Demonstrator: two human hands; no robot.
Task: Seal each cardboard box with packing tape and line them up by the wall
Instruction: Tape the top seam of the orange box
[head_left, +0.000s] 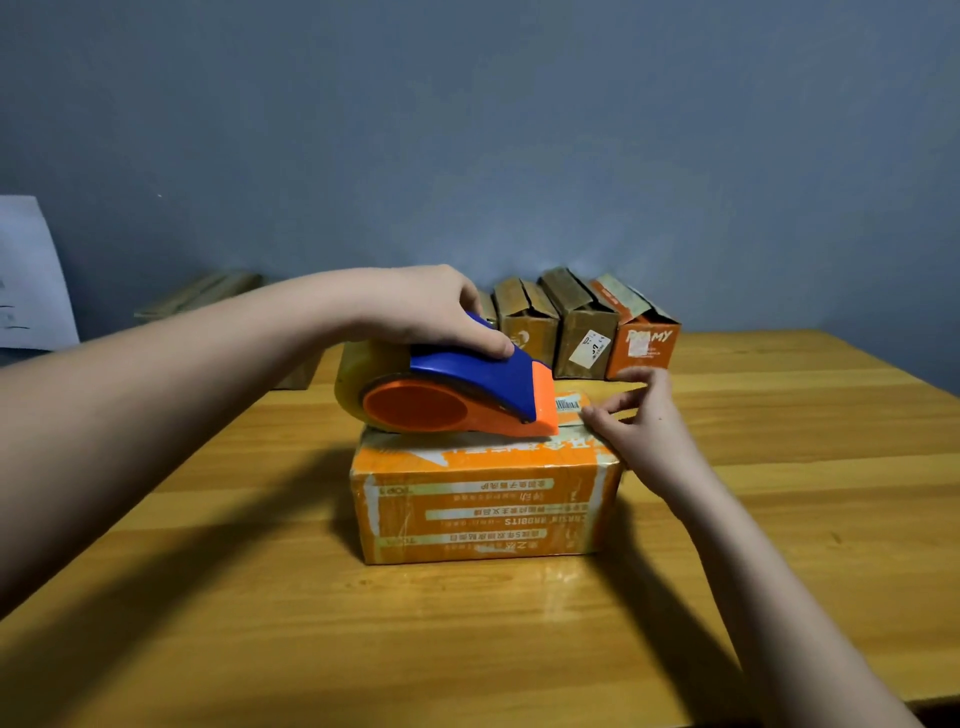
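An orange cardboard box with white printed strips stands in the middle of the wooden table. On its top rests a blue and orange tape dispenser holding a roll of clear tape. My left hand grips the dispenser from above. My right hand is at the box's far right top corner, fingertips pinching there at what seems to be the tape end. At the back, several boxes stand side by side against the wall.
The blue-grey wall runs behind the table. Flattened cardboard lies at the back left, beside a white sheet of paper at the left edge.
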